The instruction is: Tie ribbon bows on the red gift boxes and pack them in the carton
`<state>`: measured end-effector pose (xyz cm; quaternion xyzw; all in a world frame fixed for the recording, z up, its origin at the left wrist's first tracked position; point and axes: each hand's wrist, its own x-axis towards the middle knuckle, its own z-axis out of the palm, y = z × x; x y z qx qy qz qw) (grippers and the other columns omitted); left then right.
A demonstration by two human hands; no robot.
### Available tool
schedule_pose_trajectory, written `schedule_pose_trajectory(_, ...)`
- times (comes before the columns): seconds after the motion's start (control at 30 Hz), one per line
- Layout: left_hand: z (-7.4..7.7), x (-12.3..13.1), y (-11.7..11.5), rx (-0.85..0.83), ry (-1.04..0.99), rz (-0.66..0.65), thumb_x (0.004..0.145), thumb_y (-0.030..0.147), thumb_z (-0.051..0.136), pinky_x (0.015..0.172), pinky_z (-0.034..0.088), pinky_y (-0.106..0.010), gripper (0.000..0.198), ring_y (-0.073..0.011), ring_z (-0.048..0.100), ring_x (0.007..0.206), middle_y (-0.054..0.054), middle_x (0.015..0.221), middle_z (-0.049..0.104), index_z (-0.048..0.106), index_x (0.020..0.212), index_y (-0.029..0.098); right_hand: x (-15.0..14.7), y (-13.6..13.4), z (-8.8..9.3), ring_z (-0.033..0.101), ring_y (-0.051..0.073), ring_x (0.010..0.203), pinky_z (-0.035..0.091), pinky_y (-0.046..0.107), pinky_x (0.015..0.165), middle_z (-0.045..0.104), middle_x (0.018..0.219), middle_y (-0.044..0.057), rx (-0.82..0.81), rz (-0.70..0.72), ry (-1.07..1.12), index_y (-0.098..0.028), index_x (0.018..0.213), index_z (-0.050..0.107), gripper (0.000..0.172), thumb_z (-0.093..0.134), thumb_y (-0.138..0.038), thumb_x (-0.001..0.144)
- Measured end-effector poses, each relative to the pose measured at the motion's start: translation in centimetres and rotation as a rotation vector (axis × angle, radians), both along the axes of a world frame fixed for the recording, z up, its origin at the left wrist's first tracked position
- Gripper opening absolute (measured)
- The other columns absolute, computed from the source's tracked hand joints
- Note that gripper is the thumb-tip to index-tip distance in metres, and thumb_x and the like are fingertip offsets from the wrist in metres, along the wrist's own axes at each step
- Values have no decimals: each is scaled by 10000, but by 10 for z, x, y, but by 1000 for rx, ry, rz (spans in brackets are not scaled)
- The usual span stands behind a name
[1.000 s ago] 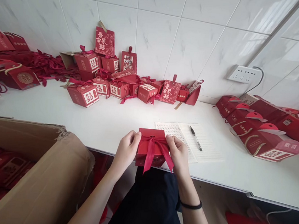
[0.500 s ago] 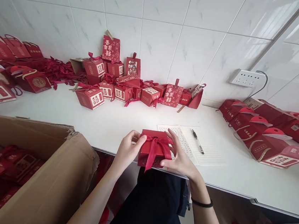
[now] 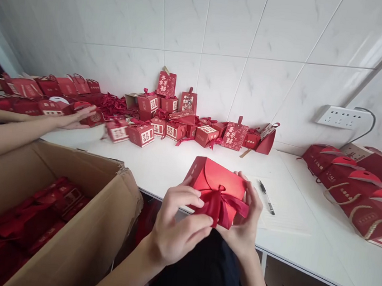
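Note:
A small red gift box [image 3: 219,181] with a red ribbon bow [image 3: 220,206] is held above the front edge of the white counter [image 3: 161,165], tilted toward me. My right hand [image 3: 245,226] cups the box from below and from its right side. My left hand [image 3: 178,226] is at the box's lower left, its fingertips pinching the ribbon. A black band is on my right wrist.
An open cardboard carton [image 3: 66,221] of flat red boxes stands at lower left. Finished red boxes [image 3: 175,123] pile along the tiled wall, larger red boxes [image 3: 353,187] lie at right. A pen [image 3: 267,197] rests on a notebook. Another person's arms [image 3: 26,121] reach in from the left.
The box has been lifted off the counter and tipped toward me. My view has swung left and up. Another person's arms have come into sight at the left.

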<state>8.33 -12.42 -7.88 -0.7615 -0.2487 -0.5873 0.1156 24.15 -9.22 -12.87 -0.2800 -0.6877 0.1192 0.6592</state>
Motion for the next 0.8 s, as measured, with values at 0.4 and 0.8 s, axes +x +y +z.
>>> schedule_pose_trajectory(0.4, 82, -14, 33, -499, 459, -250, 623, 468, 768, 1114, 322, -502, 1016, -321, 266, 1383, -131, 1478, 279, 195, 1435, 261, 24, -9, 42, 400, 338, 1276, 396, 571, 1012, 358, 1404, 127, -59, -47, -17, -283, 1432, 262, 951, 818, -403, 669)
schedule_pose_trajectory(0.8, 132, -86, 44, -1068, -66, -105, 652, 537, 706, 1040, 377, -449, 825, -322, 487, 1231, -123, 1321, 528, 388, 1348, 229, 16, 21, 36, 574, 285, 1096, 500, 498, 878, 597, 1153, 101, -274, 132, 67, -292, 1370, 335, 608, 574, -498, 850)
